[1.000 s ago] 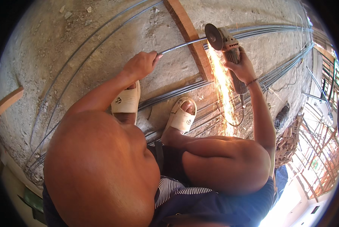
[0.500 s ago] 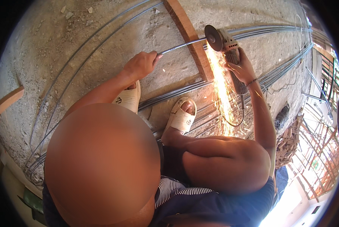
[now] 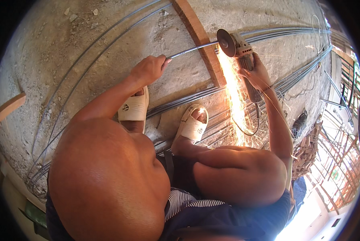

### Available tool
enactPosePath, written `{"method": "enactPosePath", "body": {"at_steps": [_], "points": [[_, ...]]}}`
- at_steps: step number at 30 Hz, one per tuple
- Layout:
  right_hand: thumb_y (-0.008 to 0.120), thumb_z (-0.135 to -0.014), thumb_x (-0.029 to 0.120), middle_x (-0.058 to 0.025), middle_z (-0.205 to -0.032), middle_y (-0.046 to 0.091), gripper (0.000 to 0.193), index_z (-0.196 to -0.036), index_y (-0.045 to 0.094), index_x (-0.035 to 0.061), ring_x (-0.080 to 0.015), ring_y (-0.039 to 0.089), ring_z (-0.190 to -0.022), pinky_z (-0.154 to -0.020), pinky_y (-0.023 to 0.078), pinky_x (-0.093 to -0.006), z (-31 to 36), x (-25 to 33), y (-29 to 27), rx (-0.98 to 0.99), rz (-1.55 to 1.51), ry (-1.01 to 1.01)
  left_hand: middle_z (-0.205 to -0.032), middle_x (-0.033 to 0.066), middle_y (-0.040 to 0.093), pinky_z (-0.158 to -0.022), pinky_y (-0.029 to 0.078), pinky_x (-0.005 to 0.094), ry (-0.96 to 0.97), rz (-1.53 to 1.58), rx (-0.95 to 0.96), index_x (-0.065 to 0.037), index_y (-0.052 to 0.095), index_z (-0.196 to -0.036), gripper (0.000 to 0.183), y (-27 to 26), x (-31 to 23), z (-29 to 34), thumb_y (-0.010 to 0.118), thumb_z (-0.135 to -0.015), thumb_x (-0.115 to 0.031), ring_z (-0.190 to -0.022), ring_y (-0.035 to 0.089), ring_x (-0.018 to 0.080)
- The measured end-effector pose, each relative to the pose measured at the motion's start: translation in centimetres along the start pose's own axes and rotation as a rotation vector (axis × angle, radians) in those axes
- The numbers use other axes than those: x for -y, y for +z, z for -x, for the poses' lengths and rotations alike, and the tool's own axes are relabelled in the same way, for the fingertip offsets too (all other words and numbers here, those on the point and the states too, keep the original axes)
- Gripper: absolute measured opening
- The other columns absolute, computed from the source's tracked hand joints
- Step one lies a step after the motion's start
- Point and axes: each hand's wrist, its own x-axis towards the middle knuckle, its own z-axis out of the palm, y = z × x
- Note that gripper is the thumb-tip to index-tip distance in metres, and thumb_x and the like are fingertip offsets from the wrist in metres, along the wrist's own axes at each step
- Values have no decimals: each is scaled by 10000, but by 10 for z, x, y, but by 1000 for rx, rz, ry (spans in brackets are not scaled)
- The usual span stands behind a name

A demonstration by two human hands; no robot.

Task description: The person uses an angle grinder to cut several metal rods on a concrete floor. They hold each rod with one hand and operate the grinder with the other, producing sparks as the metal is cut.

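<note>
My left hand [image 3: 151, 69] is closed around the near end of a thin steel rebar [image 3: 188, 51], which lies across a reddish wooden beam [image 3: 196, 30]. In my right hand [image 3: 256, 74] is an angle grinder [image 3: 245, 56], gripped round its body. The grinder's dark cutting disc [image 3: 226, 42] meets the rebar just to the right of the beam. A bright stream of sparks [image 3: 234, 92] pours from that spot toward my feet. A power cord [image 3: 257, 120] curves from the grinder's lower end.
Two long rods [image 3: 95, 40] curve over the dusty ground at left. A bundle of rebars [image 3: 188, 98] runs past my sandalled feet [image 3: 194, 122], close to the sparks. Another wood piece [image 3: 9, 106] lies at far left, and broken wood or brick [image 3: 306, 154] is heaped at right.
The grinder and disc have tipped down slightly along the rebar, and the sparks have spread wider. My left hand has hardly moved. My left knee has shifted a little.
</note>
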Motion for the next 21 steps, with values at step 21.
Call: {"method": "enactPosePath", "body": {"at_steps": [21], "points": [[817,-711,289,-261,-1293,672,928,-1500,413,14,-389,673,-1186,-977,538,-449,-10,-5,0,-16,43,-74,-766,288,666,-639,514,553,-22,9,40,18,626,-946,420,-3,-4,0,500,-1096,-354,-748,666,500]]}}
